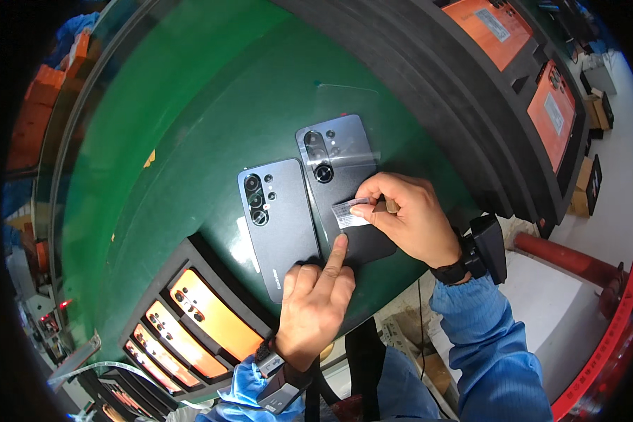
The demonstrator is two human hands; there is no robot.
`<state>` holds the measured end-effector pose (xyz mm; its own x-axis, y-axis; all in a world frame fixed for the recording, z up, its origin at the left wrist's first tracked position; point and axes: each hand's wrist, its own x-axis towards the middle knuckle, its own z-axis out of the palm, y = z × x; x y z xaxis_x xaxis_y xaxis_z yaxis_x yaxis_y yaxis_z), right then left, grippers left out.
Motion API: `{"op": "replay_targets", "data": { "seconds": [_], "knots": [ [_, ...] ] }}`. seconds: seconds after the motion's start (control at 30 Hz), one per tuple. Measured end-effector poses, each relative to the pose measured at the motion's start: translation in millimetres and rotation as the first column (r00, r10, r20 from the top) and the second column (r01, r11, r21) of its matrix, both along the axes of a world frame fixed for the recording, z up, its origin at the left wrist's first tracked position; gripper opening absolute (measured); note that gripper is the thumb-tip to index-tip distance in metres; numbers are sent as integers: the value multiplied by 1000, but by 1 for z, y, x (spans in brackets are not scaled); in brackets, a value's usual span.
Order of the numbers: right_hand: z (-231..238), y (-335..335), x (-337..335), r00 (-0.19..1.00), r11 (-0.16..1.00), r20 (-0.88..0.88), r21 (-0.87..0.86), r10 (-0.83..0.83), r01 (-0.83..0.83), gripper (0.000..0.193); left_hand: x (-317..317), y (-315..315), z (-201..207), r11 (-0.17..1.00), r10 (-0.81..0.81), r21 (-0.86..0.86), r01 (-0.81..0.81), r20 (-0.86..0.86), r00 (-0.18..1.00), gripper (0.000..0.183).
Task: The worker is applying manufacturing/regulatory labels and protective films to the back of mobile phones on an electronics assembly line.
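Left hand (pixel 313 316): index finger extended, other fingers loosely curled, nothing gripped. Its fingertip is at the back of the right-hand dark phone (pixel 348 190), just short of the label. Right hand (pixel 418 218): thumb and forefinger pinched together on a small white printed label (pixel 350 214), at its right end. The label sits over that same phone, beyond the left fingertip; whether its underside is in full contact cannot be told.

The phone lies back up, under the label, its lower right part partly covered by the right hand. A second dark phone (pixel 281 218) lies beside it, beyond and to the left of the left hand, also back up. Left of the left hand — a black foam tray (pixel 207 257) with a row of orange phones (pixel 214 309).

Past the right fingertips, a clear film strip (pixel 341 157) crosses the first phone near its cameras. All on a green tabletop (pixel 190 162). Farther out, beyond the right hand — a larger black foam tray (pixel 415 63) carrying labelled orange phones (pixel 559 144).
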<state>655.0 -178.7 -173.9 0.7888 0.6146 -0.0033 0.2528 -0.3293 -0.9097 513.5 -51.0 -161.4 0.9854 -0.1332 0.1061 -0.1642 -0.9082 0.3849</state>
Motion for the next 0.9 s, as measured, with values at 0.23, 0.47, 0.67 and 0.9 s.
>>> {"op": "replay_targets", "data": {
  "seconds": [0.23, 0.47, 0.67, 0.9],
  "knots": [
    [3, 0, 1, 1000, 1000, 15, -20, 19, -18, 12, 0, 0, -1, 999, 1, -40, -1, -6, 1000, 12],
    [2, 0, -1, 999, 1000, 52, -12, 12, -12, 13, -1, -1, 1, 1000, 17, -14, -17, -20, 1000, 9],
    [-1, -1, 1, 999, 1000, 29, -16, 18, -17, 13, -1, -1, -1, 1000, 11, -3, -11, -25, 1000, 10],
    [0, 0, 1, 999, 999, 42, -49, 14, -12, 13, 3, -2, 4, 1000, 18, -1, -18, -23, 1000, 22]
  ]
}}
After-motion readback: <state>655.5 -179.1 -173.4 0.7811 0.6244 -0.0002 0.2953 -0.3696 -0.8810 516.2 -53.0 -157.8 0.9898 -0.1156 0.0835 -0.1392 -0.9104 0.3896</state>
